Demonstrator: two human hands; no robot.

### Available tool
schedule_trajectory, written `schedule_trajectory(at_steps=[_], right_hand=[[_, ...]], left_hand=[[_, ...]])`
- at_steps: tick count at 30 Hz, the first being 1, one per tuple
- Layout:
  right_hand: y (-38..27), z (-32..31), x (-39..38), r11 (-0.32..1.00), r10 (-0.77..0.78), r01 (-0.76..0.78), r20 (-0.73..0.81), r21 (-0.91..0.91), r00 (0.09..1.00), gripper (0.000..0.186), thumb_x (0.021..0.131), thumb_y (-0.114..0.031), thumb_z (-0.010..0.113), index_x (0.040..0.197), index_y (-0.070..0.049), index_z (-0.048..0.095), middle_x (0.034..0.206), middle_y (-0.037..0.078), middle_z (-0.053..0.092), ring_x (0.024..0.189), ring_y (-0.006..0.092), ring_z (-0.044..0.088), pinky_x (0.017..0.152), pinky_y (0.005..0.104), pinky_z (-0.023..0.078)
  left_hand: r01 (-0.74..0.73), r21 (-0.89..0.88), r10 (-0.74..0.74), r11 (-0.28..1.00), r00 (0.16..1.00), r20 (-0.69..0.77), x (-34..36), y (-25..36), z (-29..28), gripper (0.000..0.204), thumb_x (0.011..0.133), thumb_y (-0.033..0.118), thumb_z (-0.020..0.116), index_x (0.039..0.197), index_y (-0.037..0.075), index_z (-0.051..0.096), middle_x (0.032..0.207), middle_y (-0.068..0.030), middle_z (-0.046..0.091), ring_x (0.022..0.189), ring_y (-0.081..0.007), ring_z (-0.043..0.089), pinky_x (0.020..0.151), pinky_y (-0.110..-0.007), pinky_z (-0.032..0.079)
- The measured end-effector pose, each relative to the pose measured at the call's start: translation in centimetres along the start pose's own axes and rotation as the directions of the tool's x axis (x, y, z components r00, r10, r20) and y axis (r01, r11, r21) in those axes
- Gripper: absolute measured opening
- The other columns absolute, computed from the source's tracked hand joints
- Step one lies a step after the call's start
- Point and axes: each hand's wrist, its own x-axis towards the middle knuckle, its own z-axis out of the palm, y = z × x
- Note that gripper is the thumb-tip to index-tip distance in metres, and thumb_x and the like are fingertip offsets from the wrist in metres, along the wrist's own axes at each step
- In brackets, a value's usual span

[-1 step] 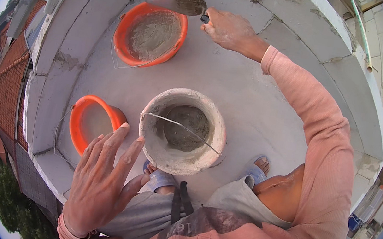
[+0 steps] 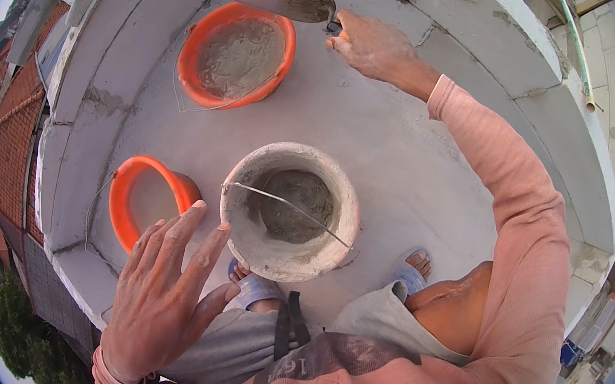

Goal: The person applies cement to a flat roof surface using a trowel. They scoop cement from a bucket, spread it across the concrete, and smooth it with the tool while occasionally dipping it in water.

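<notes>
My right hand is stretched out to the far side, closed round the dark handle of a trowel. Wet grey mortar smears the trowel's blade, which hangs over the far rim of an orange bucket. Thick grey mortar fills much of that bucket. Held up at the lower left, my left hand has its fingers spread and nothing in them. Its fingertips come near a smaller orange bucket and a mortar-crusted pale bucket, which has grey mortar low inside.
Pale block walls curve round the grey floor on the far, left and right sides. A wire handle crosses the pale bucket's mouth. My sandalled feet stand close to it. Beyond the left wall are tiled roofs.
My right hand and the trowel have shifted very slightly to the right of the far orange bucket. The left hand keeps its place.
</notes>
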Motion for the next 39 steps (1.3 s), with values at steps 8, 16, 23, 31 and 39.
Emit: schedule_trajectory(at_steps=[8,16,23,31,39], right_hand=[[7.0,-8.7,-11.1,0.795,0.414,-0.423,0.121,0.434,0.902,0.045,0.096,-0.047,0.055,0.088,-0.002,0.057,0.071,0.007,0.056,0.060,0.0193,0.057,0.061,0.0376,0.051],[14.3,-0.8,-7.6,0.869,0.334,-0.358,0.129,0.341,0.934,0.041,0.094,-0.042,0.059,0.082,-0.003,0.055,0.062,0.004,0.048,0.051,0.0148,0.046,0.052,0.0357,0.041],[12.5,-2.1,-7.2,0.690,0.364,-0.407,0.199,0.598,0.910,0.035,0.096,-0.036,0.060,0.085,-0.003,0.056,0.062,0.001,0.045,0.047,0.0119,0.041,0.044,0.0310,0.038],[10.8,-5.8,-7.5,0.717,0.286,-0.300,0.128,0.629,0.950,0.043,0.092,-0.049,0.063,0.076,-0.010,0.056,0.063,-0.003,0.047,0.043,0.0022,0.041,0.034,0.0183,0.031],[10.7,-11.7,-8.7,0.622,0.173,-0.232,0.159,0.748,0.972,0.042,0.084,-0.049,0.077,0.100,-0.010,0.072,0.076,0.000,0.063,0.056,0.0052,0.055,0.044,0.0197,0.042]], left_hand=[[0.012,-0.863,-0.007,0.505,1.000,0.010,6.3,-1.5,-1.2,0.049,0.098,0.038,0.062,0.127,-0.001,0.061,0.118,-0.0185,0.066,0.111,-0.0281,0.063,0.097,-0.038,0.049],[-0.189,-0.769,0.096,0.611,0.982,-0.165,14.8,1.9,2.0,0.053,0.104,0.043,0.049,0.137,0.002,0.052,0.133,-0.0169,0.056,0.124,-0.0268,0.057,0.105,-0.042,0.047],[0.116,-0.990,0.107,0.076,0.987,0.124,22.3,0.7,2.1,0.066,0.104,0.047,0.045,0.144,-0.005,0.039,0.144,-0.0186,0.046,0.130,-0.0304,0.051,0.109,-0.039,0.045],[-0.390,-0.563,-0.118,0.728,0.738,-0.664,43.3,1.1,1.2,0.061,0.094,0.042,0.063,0.144,0.010,0.050,0.131,-0.0289,0.059,0.129,-0.0312,0.054,0.109,-0.039,0.038],[-0.559,-0.372,-0.033,0.741,0.523,-0.852,42.7,5.3,0.3,0.039,0.096,0.032,0.058,0.119,0.002,0.064,0.108,-0.0230,0.070,0.099,-0.0332,0.069,0.087,-0.042,0.052]])
